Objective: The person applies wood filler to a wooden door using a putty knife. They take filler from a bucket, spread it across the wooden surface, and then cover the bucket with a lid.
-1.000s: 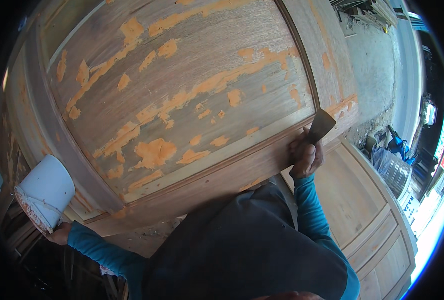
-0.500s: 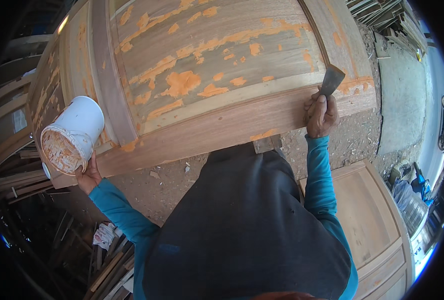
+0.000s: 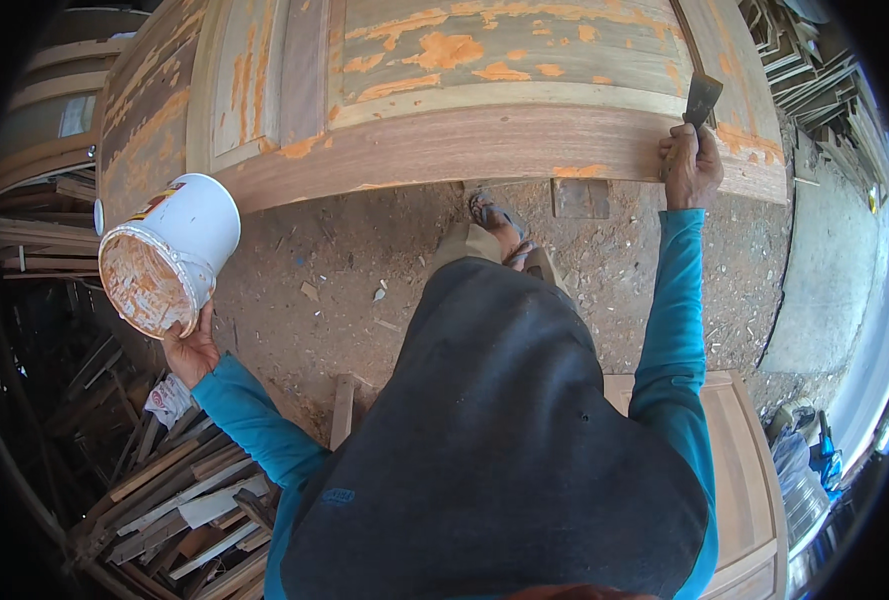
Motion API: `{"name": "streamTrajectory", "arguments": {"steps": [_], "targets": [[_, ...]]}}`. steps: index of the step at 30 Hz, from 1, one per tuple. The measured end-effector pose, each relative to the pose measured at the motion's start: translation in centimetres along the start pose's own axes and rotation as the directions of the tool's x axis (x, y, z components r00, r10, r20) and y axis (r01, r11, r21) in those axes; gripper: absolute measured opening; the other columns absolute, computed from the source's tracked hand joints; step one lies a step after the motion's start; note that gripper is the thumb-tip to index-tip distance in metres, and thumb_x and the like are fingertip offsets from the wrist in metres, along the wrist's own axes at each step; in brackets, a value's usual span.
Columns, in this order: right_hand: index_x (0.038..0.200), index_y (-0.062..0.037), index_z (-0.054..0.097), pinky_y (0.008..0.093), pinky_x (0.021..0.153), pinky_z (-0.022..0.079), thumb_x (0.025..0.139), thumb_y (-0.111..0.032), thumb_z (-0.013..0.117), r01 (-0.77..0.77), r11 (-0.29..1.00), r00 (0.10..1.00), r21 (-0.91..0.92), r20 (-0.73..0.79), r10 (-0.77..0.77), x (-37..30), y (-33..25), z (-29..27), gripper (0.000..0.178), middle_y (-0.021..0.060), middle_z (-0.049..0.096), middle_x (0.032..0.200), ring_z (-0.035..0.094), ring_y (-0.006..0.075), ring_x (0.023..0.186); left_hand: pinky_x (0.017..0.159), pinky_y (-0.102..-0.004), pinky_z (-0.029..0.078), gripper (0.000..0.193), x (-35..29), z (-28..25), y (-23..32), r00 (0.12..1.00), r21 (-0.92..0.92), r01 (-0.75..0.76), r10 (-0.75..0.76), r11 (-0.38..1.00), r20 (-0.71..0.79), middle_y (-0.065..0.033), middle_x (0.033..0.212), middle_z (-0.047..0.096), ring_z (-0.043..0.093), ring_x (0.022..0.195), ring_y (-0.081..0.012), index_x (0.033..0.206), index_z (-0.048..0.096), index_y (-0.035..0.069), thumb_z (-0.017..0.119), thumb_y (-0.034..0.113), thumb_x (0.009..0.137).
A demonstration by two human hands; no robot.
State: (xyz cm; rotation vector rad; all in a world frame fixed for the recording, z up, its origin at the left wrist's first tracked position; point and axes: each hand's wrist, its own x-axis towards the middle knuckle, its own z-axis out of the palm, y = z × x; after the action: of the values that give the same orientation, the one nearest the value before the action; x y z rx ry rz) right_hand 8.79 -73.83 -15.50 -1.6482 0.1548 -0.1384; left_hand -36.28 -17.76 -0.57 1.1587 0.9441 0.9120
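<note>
My left hand [image 3: 192,350] is closed on the rim of a white plastic bucket [image 3: 204,225], which is tipped on its side with the mouth toward me. Orange-brown putty [image 3: 142,285] coats its inside. In my right hand [image 3: 692,170] is a putty knife [image 3: 703,98], its dark, wide blade pointing up and away from me. The knife is over the right end of a large wooden door [image 3: 464,145] lying flat; whether the hand touches the wood I cannot tell. Orange filler patches [image 3: 446,50] streak the door's panels.
Behind my right arm lies another panelled wooden door [image 3: 729,450]. Scrap wood [image 3: 204,510] is heaped at lower left, and thin wood strips [image 3: 804,60] are stacked at upper right. My sandalled feet [image 3: 499,220] stand on littered dirt ground [image 3: 364,245].
The large door now appears higher in the picture, and more ground and my feet show between it and me. Both hands keep their holds on the bucket and the putty knife.
</note>
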Motion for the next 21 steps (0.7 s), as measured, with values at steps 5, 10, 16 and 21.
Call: {"name": "streamTrajectory", "arguments": {"steps": [5, 10, 16, 21], "targets": [[0.113, 0.0007, 0.068, 0.0229, 0.056, 0.045, 0.105, -0.026, 0.062, 0.025, 1.000, 0.989, 0.000, 0.146, -0.025, -8.7, -1.3, 2.7, 0.028, 0.0055, 0.067, 0.075, 0.059, 0.0088, 0.064, 0.094, -0.0620, 0.062, 0.069, -3.3, -5.7, -1.8, 0.986, 0.046, -0.034, 0.041, 0.998, -0.161, -0.0217, 0.149, 0.050, 0.058, 0.130, -0.0440, 0.155, 0.034, 0.005, 0.054, 0.003, 0.089], [0.124, 0.0029, 0.064, 0.0248, 0.059, 0.050, 0.104, -0.023, 0.065, -0.224, 0.969, 0.866, 0.105, 0.478, 0.148, -20.0, -1.6, 9.0, 0.032, 0.0070, 0.069, 0.088, 0.065, 0.0115, 0.070, 0.084, -0.0577, 0.066, 0.066, -4.5, -8.5, -5.9, 0.946, 0.071, 0.081, -0.054, 0.994, -0.319, -0.0215, 0.141, 0.056, 0.066, 0.118, -0.0415, 0.151, 0.040, 0.008, 0.056, 0.004, 0.087], [0.127, 0.0043, 0.062, 0.0272, 0.057, 0.052, 0.106, -0.025, 0.063, -0.317, 0.941, 0.805, 0.119, 0.558, 0.200, -25.8, -2.1, 17.0, 0.036, 0.0074, 0.067, 0.089, 0.067, 0.0133, 0.073, 0.079, -0.0544, 0.068, 0.068, -4.2, -13.0, -11.4, 0.909, 0.055, 0.284, -0.251, 0.957, -0.332, -0.0220, 0.137, 0.058, 0.070, 0.109, -0.0402, 0.150, 0.041, 0.007, 0.056, 0.004, 0.083], [0.089, -0.0023, 0.061, 0.0271, 0.049, 0.048, 0.107, -0.036, 0.060, -0.182, 0.983, 0.867, -0.009, 0.470, 0.165, -27.2, -0.3, 22.6, 0.038, 0.0062, 0.063, 0.073, 0.061, 0.0120, 0.056, 0.075, -0.0463, 0.070, 0.071, -4.1, -13.4, -13.1, 0.887, 0.043, 0.391, -0.364, 0.919, -0.285, -0.0198, 0.136, 0.059, 0.073, 0.104, -0.0366, 0.151, 0.041, 0.006, 0.055, 0.003, 0.081]]}}
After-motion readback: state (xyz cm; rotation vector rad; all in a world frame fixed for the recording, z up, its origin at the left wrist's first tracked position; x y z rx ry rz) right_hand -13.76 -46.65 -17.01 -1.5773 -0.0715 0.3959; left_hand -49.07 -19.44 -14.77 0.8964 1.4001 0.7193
